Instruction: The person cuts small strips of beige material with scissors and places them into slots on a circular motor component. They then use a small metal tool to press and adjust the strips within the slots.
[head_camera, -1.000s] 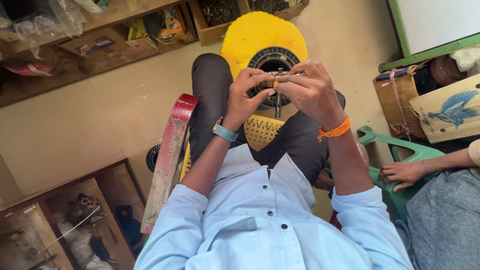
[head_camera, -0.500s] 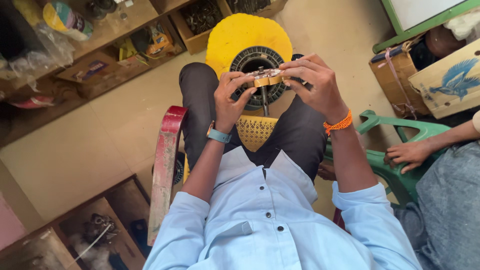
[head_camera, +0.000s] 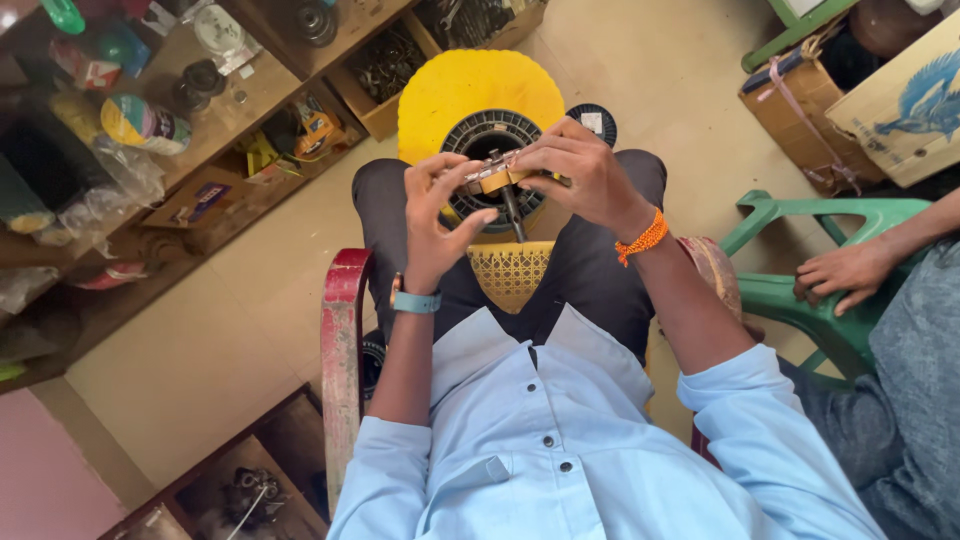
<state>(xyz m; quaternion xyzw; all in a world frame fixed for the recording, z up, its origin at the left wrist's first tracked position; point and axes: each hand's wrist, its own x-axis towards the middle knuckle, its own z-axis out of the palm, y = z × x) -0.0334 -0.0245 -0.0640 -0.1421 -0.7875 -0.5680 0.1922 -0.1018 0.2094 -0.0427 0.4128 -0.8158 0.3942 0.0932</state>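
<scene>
While you sit above the yellow stool (head_camera: 470, 95) | both hands, left hand (head_camera: 435, 225) and right hand (head_camera: 580, 175), still pinch the small brass part (head_camera: 492, 178), now lowered | black rod (head_camera: 513, 215) hangs below.

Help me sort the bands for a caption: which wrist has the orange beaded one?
The right hand wears the orange beaded band; the left hand wears a teal-strapped watch instead.

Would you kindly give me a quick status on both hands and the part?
Left hand and right hand both gripping small brass-coloured metal part. Held above lap, over black ring on yellow stool. Nothing obstructing.
</scene>
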